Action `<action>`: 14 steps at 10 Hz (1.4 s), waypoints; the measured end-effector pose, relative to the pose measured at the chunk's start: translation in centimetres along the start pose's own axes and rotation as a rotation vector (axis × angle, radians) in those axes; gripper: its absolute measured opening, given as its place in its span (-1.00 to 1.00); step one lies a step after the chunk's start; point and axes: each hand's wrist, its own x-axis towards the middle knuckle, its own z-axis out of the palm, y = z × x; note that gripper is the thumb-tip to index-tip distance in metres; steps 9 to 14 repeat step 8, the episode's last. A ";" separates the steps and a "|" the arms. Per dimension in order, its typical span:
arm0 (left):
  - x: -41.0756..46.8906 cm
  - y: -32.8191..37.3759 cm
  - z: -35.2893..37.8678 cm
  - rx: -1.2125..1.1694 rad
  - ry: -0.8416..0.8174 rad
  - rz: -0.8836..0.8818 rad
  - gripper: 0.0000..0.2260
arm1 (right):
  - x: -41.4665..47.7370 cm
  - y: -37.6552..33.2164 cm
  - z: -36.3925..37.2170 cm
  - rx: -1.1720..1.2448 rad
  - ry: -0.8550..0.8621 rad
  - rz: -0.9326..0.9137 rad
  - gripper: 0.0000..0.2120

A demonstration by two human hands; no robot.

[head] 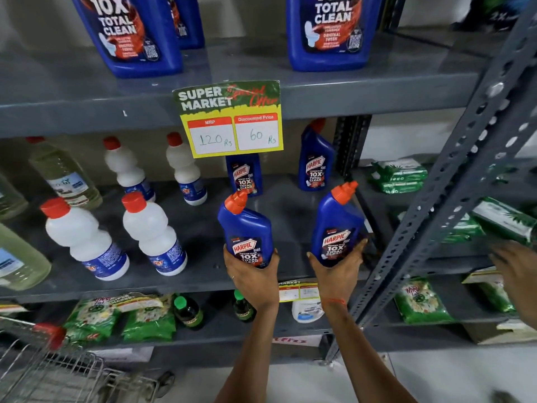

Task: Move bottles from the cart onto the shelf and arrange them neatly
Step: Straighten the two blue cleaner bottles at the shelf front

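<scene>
Supermarket aisle, grey metal shelf (203, 274) with a yellow price tag (232, 126) hanging from the tier above; wire cart (58, 370) at lower left. Left hand (252, 274) has its grip closed around the base of a blue Harpic bottle (247, 231), right hand (337, 271) likewise closed on a second blue bottle (337, 225), both held at the shelf's front edge, tilted slightly. Whether their bases touch the shelf is hard to tell, fingers hide them. Two matching bottles stand at the back (315, 161). Risks: holds are low on tall bottles, so they could tip on release; pushing back too far could knock the rear row; the left one could bump the white bottle (154, 234) beside it.
</scene>
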 end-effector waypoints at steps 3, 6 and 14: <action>-0.2 0.3 -0.5 0.014 -0.035 -0.006 0.00 | -0.1 -0.2 -0.3 0.017 0.002 0.015 0.20; -0.3 0.7 -0.9 0.039 -0.070 -0.031 0.03 | -0.2 -0.6 -0.8 0.020 -0.002 0.031 0.19; -0.6 0.9 -1.1 0.063 -0.095 -0.035 0.09 | -0.6 -1.1 -1.0 0.018 -0.044 0.046 0.22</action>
